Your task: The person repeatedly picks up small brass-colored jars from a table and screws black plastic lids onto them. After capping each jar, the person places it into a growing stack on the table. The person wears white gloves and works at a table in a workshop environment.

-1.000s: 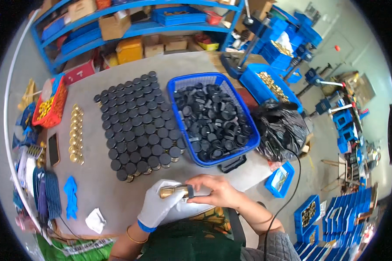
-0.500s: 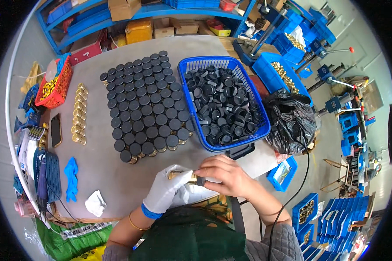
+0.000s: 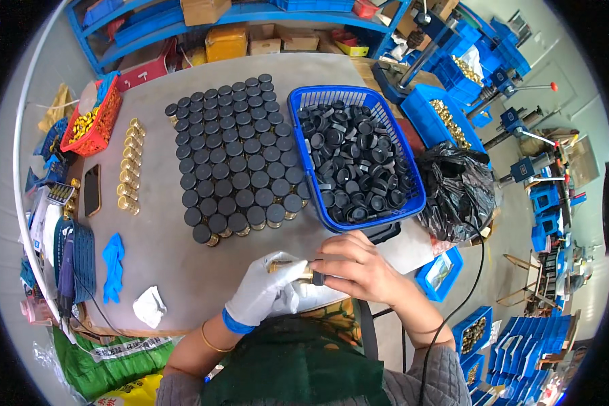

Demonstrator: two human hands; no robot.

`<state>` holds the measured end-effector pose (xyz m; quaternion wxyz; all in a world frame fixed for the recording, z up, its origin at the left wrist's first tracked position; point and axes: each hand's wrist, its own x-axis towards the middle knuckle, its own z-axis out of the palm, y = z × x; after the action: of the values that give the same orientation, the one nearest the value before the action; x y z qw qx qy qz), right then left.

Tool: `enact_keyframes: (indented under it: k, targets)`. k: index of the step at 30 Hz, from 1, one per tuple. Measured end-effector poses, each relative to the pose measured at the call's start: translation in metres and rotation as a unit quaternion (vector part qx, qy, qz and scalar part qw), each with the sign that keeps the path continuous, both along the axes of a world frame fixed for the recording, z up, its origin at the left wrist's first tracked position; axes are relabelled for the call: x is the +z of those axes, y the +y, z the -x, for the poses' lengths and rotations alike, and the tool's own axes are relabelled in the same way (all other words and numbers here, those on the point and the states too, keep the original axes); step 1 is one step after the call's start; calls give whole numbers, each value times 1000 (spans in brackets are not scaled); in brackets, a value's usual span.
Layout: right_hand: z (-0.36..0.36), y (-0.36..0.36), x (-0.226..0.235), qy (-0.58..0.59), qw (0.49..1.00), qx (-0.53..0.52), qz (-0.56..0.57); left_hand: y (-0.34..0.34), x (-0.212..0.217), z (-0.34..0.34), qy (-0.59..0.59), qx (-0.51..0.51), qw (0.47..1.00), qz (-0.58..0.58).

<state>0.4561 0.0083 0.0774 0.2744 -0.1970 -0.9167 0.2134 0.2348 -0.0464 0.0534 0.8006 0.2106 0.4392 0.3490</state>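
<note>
My left hand (image 3: 258,296), in a white glove with a blue cuff, is closed around a brass cylindrical fitting (image 3: 303,271). The fitting lies roughly sideways just beyond the table's front edge. My bare right hand (image 3: 364,269) pinches the black cap (image 3: 319,277) at its right end; the fingertips partly hide this cap. Beyond my hands stand rows of brass fittings topped with black caps (image 3: 239,197), packed into a block. To their right, a blue basket (image 3: 350,227) holds a heap of loose black caps (image 3: 358,162).
A row of uncapped brass fittings (image 3: 129,176) stands at left, near a phone (image 3: 93,190) and a red basket (image 3: 108,122) of yellow-and-black parts. A blue glove (image 3: 113,267) and crumpled white cloth (image 3: 149,308) lie nearer. A black plastic bag (image 3: 457,193) sits right of the basket.
The view has shifted slightly, so the tabletop things appear a little farther right. Both hands keep the same hold on the fitting and its cap, with only small finger movement.
</note>
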Motion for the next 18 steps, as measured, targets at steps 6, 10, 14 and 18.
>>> enact_keyframes:
  k: [6, 10, 14, 18]
  targets:
    - [-7, -1, -7, 24, 996, -28, 82, -7, 1, -16, 169, 14, 949, -265]
    - [-5, 3, -10, 7, 1000, -15, 5, -5, 8, -13, 145, 2, 964, -222]
    - [1, 2, -6, 60, 996, -43, 43, -3, 8, -15, 154, 10, 957, -248]
    - [-7, 4, -18, 11, 930, -56, 363, -5, 3, -15, 313, -44, 831, -458]
